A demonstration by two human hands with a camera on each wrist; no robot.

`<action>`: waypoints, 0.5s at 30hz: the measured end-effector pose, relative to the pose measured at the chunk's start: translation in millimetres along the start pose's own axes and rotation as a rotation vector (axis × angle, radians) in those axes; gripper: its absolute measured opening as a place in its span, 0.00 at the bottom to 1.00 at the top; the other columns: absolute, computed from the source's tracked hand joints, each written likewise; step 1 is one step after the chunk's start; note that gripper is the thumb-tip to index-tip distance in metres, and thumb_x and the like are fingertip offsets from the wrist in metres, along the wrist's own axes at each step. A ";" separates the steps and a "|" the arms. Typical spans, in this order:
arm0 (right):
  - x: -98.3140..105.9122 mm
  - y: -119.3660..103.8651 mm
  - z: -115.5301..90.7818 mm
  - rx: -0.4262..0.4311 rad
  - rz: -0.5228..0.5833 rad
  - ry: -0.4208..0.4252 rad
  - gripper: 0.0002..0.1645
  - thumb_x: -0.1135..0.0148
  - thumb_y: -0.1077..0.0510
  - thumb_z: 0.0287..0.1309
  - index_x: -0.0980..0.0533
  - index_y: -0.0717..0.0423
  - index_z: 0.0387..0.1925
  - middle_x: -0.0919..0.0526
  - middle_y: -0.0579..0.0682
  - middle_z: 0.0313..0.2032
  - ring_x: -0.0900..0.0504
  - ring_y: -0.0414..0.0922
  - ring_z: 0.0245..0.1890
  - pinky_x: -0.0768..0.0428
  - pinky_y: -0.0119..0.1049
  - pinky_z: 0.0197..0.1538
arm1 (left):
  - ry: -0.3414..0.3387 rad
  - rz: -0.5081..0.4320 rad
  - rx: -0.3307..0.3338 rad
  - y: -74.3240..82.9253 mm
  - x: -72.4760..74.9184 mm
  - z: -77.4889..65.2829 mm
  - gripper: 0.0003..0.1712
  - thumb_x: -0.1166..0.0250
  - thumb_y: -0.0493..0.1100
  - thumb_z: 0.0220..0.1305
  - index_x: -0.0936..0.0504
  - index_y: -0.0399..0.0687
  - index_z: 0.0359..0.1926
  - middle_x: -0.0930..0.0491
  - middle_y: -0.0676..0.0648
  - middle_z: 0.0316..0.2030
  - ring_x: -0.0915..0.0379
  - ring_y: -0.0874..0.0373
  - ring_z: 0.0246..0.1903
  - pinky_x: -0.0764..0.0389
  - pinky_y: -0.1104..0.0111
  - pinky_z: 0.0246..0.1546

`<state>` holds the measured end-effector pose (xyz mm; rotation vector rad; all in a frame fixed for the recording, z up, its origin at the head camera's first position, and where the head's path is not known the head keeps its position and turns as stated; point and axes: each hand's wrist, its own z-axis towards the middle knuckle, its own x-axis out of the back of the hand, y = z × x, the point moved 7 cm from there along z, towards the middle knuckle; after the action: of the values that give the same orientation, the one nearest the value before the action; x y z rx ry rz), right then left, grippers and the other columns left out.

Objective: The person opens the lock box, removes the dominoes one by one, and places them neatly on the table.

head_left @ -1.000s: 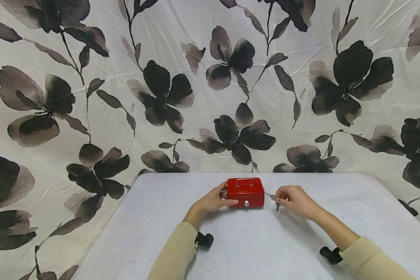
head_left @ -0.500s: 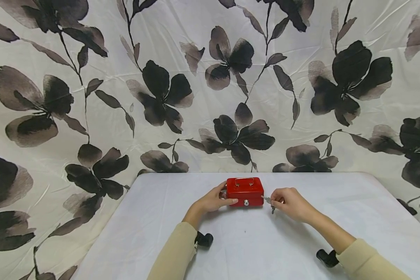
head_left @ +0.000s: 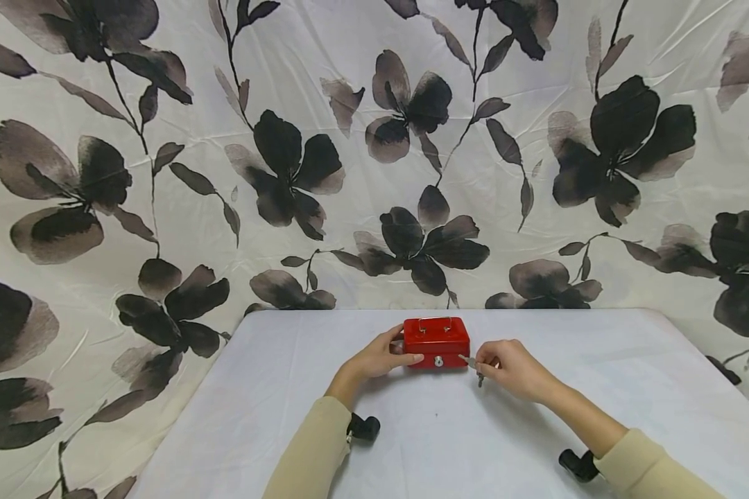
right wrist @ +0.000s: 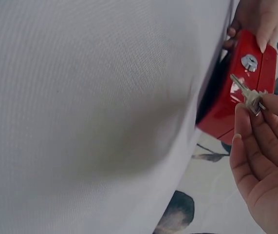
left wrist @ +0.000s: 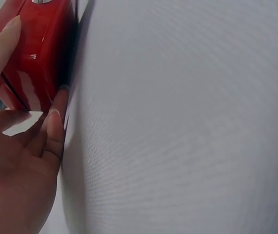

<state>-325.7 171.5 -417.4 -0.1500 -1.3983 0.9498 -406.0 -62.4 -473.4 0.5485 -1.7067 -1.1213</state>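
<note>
A small red cash box (head_left: 435, 342) with a wire handle on its lid stands on the white table, lid down. Its round silver lock (head_left: 439, 361) faces me. At the box's left end my left hand (head_left: 374, 358) grips it, thumb (left wrist: 5, 46) on the front face and fingers around the side. My right hand (head_left: 513, 369) pinches a key (right wrist: 244, 89) between thumb and fingers, its blade pointing toward the lock and apart from it in the right wrist view. A second key (head_left: 480, 380) dangles below that hand.
White cloth covers the table (head_left: 437, 443), whose far edge runs just behind the box. Beyond hangs a floral curtain (head_left: 349, 173). Black wrist cameras (head_left: 365, 427) are worn on both wrists.
My right hand has moved left and slightly toward me with the key, from beside the box's right end to before its front right corner. The left hand and box stay put.
</note>
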 end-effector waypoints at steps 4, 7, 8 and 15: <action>-2.0 -1.2 0.8 -0.001 0.001 -0.003 0.04 0.34 0.64 0.65 0.17 0.61 0.33 0.17 0.42 0.28 0.23 0.37 0.29 0.22 0.32 0.34 | 0.003 0.007 -0.006 0.5 0.5 0.9 0.52 0.27 0.58 0.62 0.42 0.47 0.79 0.27 0.43 0.67 0.29 0.48 0.62 0.25 0.48 0.62; -3.3 -3.2 2.0 0.008 -0.002 -0.003 0.04 0.34 0.65 0.65 0.17 0.60 0.33 0.17 0.42 0.28 0.22 0.37 0.30 0.22 0.32 0.35 | 0.005 0.008 -0.016 0.9 0.9 2.0 0.51 0.27 0.58 0.62 0.40 0.48 0.79 0.26 0.43 0.66 0.28 0.48 0.61 0.24 0.48 0.61; -3.7 -4.0 2.5 0.009 -0.004 -0.002 0.03 0.34 0.65 0.64 0.17 0.60 0.33 0.17 0.42 0.28 0.22 0.37 0.30 0.21 0.32 0.35 | 0.006 0.008 -0.019 0.8 1.1 2.5 0.50 0.27 0.58 0.62 0.40 0.48 0.78 0.26 0.43 0.66 0.28 0.48 0.61 0.24 0.48 0.61; -7.8 -7.6 6.1 0.013 0.003 -0.002 0.04 0.34 0.67 0.63 0.18 0.58 0.32 0.17 0.42 0.28 0.21 0.38 0.31 0.20 0.32 0.35 | 0.008 -0.002 -0.015 -2.9 2.3 6.6 0.50 0.27 0.59 0.62 0.39 0.48 0.78 0.26 0.43 0.66 0.28 0.46 0.62 0.25 0.48 0.62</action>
<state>-326.5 159.0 -417.3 -0.1414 -1.3939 0.9618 -413.2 -62.7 -475.4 0.5448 -1.6904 -1.1310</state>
